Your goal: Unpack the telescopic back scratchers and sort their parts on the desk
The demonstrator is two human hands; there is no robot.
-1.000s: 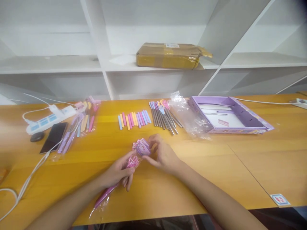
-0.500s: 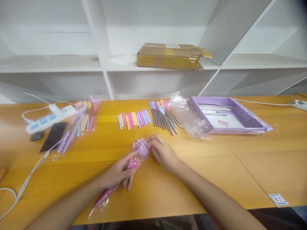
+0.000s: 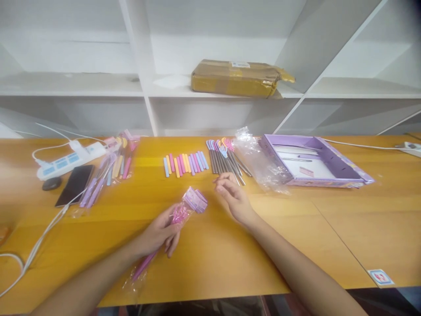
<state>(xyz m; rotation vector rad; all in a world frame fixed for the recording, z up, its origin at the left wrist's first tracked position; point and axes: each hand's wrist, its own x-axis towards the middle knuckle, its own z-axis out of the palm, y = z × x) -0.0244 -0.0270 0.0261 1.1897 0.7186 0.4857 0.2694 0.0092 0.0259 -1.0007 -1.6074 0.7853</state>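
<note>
My left hand (image 3: 164,232) is closed round a bundle of bagged pink-purple sticks (image 3: 144,265), their looped pink ends showing by the fingers. Printed lilac cards (image 3: 195,200) top the clear bags and point away from me. To the right, my right hand (image 3: 234,195) hovers apart from the bundle, fingers loosely bent, thumb apart, nothing visible in it. Just beyond its fingertips lie several metal-shafted rods (image 3: 219,164) with coloured claw-like heads, like back scratchers. Left of these is a row of short coloured sticks (image 3: 186,163) in pink, yellow, purple and blue.
A purple open box (image 3: 329,181) stands back right, beside a crumpled clear plastic bag (image 3: 266,171). On the left are more bagged sticks (image 3: 97,188), a phone (image 3: 75,185), a power strip (image 3: 72,160) and cables. A taped carton (image 3: 233,79) rests on the shelf.
My right hand has left the cards and moved right and away from me. The left hand has shifted slightly left with the bundle, whose cards now sit closer together.
</note>
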